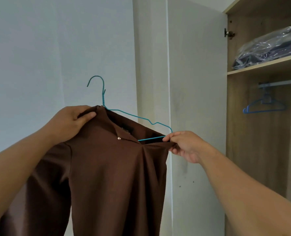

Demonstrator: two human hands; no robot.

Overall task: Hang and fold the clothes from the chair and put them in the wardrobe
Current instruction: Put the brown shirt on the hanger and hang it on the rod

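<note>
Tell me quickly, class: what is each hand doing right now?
Left hand: grips the brown shirt at its collar.
Right hand: pinches the teal wire hanger and the shirt's shoulder.

Bedroom: open wardrobe point(264, 116), hangers point(264, 107).

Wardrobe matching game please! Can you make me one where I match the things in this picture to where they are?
Things:
1. brown shirt
2. teal hanger
3. blue hanger
4. plastic-wrapped clothes

Places:
A. on the wardrobe shelf
B. hanging from the wardrobe rail
C. gripped by both hands
D. poking up out of the shirt collar

Pairs: 1-C, 2-D, 3-B, 4-A
</note>
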